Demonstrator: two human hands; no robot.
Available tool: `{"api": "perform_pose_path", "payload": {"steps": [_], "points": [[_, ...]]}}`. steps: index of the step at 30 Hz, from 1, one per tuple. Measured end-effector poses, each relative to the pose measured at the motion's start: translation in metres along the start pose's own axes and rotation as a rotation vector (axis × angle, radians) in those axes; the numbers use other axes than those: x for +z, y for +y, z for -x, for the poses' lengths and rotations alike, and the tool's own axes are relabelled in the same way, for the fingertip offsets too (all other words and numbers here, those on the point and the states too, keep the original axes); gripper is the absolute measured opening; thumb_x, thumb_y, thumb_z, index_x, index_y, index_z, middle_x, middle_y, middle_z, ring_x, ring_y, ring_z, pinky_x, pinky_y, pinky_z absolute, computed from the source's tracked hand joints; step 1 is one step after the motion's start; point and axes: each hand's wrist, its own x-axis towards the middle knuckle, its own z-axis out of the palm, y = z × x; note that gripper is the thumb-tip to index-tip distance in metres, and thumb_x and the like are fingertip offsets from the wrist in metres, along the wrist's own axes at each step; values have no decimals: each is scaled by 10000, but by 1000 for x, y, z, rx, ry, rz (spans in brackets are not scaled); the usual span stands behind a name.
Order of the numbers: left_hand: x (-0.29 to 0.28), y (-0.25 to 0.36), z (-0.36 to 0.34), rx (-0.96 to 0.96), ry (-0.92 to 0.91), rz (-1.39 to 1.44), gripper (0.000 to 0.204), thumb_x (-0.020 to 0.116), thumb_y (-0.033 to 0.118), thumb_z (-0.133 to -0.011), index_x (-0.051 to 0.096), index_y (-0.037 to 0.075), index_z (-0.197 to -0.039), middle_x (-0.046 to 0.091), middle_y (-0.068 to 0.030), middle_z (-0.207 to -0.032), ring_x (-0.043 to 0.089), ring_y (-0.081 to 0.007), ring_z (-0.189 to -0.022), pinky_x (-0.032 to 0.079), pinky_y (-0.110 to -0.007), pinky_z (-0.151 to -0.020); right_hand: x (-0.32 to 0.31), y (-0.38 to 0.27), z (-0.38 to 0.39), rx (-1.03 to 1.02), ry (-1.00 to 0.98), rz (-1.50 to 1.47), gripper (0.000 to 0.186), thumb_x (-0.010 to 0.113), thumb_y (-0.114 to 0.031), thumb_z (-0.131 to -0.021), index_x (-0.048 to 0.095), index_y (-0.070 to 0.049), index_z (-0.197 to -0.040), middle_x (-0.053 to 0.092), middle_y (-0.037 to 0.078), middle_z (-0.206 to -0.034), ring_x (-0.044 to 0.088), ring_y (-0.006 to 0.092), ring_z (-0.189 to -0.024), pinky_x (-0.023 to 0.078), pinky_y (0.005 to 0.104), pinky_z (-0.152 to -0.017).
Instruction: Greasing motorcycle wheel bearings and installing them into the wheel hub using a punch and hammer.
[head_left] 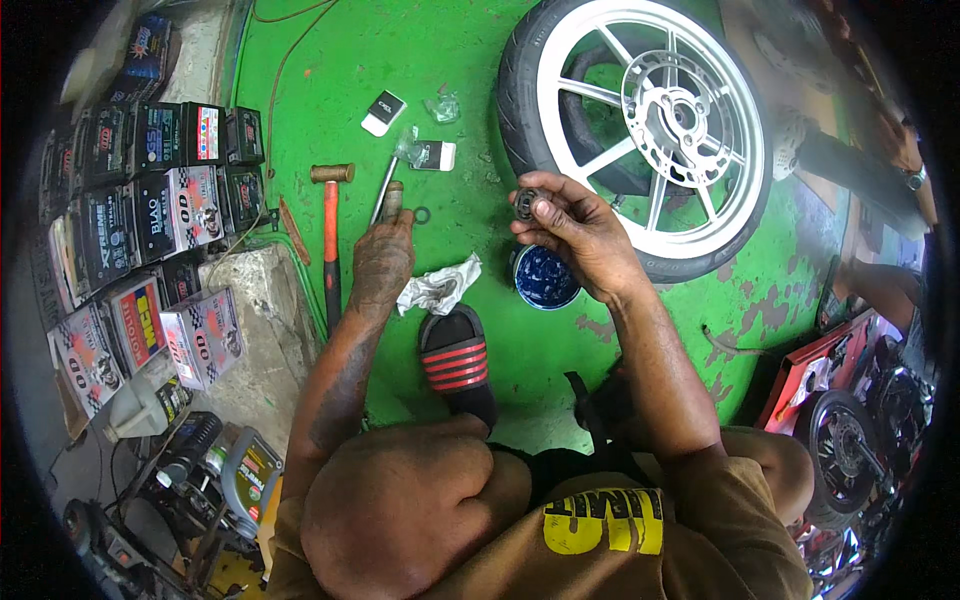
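Between the thumb and fingers of my right hand [578, 232] is a small dark ball bearing [525, 205], held up above an open tub of blue grease [540, 290]. My left hand [382, 262] is closed around a short, worn metal cylinder [393, 198], whose upper end sticks out past the fingers. A slim metal rod [383, 190] lies just left of that cylinder. Right beside it, a dark ring [422, 214] rests on the green floor. Below the ring lies a crumpled white rag [440, 287]. Left of my left hand is a brass-headed hammer [331, 225] with a red and black handle.
A white spoked motorcycle wheel [560, 100] with tyre and brake disc lies at the far right. Two small black-and-white boxes [383, 113] and clear plastic wrap [443, 107] are farther off. Boxed batteries [155, 140] line the left. Another person's legs and hand appear at right.
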Motion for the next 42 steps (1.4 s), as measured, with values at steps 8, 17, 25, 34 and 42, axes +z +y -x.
{"api": "perform_pose_path", "payload": {"steps": [8, 17, 25, 34, 42], "points": [[0, 9, 2, -30, 27, 44, 119, 592, 164, -921, 602, 85, -1010, 613, -133, -844, 665, -322, -769, 532, -430, -664, 0, 4, 0, 12, -22, 15, 348, 615, -148, -979, 559, -25, -1300, 655, 118, -1173, 679, 179, -957, 580, 291, -845], [2, 6, 4, 17, 144, 113, 151, 680, 237, -882, 730, 156, -1000, 623, -46, -874, 610, -260, -872, 465, -412, -838, 0, -4, 4, -5, -22, -11, 362, 620, -173, -976, 559, -33, -1304, 649, 126, -1191, 680, 174, -958, 580, 289, -846], [13, 33, 16, 133, 100, 128, 293, 721, 265, -846, 718, 175, -1124, 580, -26, -1069, 505, -241, -1067, 342, -445, -981, -1, -15, 8, -44, -33, 0, 423, 628, -182, -971, 531, -37, -1356, 640, 113, -1223, 672, 190, -1005, 568, 290, -873], [-45, 95, 24, 480, -115, 319, 513, 772, 365, -789, 657, 171, -1250, 320, -197, -1509, 375, -394, -1335, 332, -532, -1082, -5, -40, 18, -125, 37, 173, 464, 679, -85, -923, 542, -26, -1363, 626, 114, -1224, 676, 196, -1024, 565, 283, -916], [-55, 132, 5, 426, -361, 77, 653, 755, 546, -749, 667, 133, -1247, 480, -234, -1356, 479, -352, -1207, 402, -474, -974, -9, -45, 28, -225, 41, 189, 451, 701, -85, -910, 562, -33, -1336, 540, 125, -1282, 687, 221, -993, 581, 288, -857]]}}
